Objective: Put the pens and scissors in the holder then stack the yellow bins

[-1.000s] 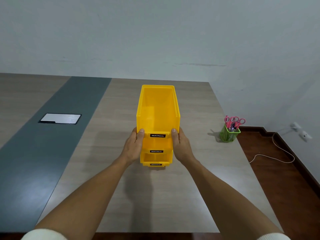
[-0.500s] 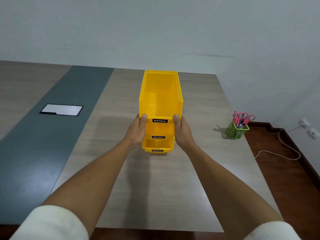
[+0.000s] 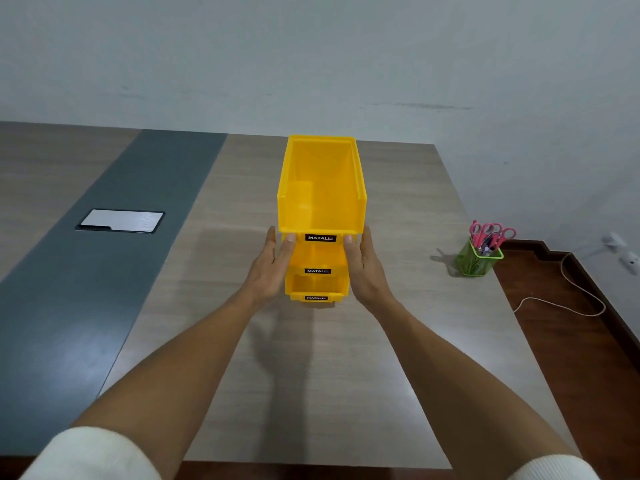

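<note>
Three yellow bins (image 3: 321, 188) stand stacked on the wooden table (image 3: 311, 375), open fronts facing me, each with a black label. My left hand (image 3: 272, 268) and my right hand (image 3: 363, 271) flank the stack at the middle bin. Their fingers are stretched out and loose, and both thumb tips touch the top bin's front lip. A green mesh holder (image 3: 478, 259) stands near the table's right edge. Pink-handled scissors (image 3: 491, 233) and pens stick out of it.
A dark grey strip (image 3: 104, 271) runs down the table at left, with a metal cable hatch (image 3: 120, 220) set in it. The table's right edge drops to a dark wood floor with a white cable (image 3: 571, 292). A pale wall stands behind.
The stack has slid a little farther from me on the table. My fingers, wrapped around the bins' sides before, now lie straight beside them.
</note>
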The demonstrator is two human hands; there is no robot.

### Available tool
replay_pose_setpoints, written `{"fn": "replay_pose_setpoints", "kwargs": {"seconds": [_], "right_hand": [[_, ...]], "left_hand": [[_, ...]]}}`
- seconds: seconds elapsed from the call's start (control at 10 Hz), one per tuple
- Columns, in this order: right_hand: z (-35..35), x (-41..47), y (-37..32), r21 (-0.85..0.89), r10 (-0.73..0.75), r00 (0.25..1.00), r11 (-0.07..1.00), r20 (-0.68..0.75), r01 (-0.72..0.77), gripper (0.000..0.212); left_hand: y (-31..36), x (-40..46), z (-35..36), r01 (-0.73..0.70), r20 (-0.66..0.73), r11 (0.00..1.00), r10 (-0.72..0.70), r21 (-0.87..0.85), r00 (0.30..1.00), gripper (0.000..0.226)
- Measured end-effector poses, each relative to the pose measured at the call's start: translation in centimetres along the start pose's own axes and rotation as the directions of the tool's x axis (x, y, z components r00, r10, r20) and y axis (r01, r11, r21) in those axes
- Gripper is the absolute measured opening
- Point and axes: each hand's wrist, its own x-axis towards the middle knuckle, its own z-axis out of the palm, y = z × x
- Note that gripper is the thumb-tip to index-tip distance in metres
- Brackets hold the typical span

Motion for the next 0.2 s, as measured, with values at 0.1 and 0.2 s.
{"fn": "replay_pose_setpoints", "kwargs": {"seconds": [0.1, 0.2], "right_hand": [[-0.2, -1.6, 2.9, -0.151, 0.115, 0.993, 0.982, 0.008, -0.113, 0.097], [0.0, -3.2, 6.1, -0.265, 0.162, 0.987, 0.951, 0.001, -0.156, 0.096]], "left_hand": [[-3.1, -1.6, 0.3, 0.097, -0.059, 0.990, -0.091, 0.107, 0.994, 0.102], [-7.0, -3.2, 1.1, 0.118, -0.089, 0.948, -0.095, 0.296, 0.991, 0.104]]}}
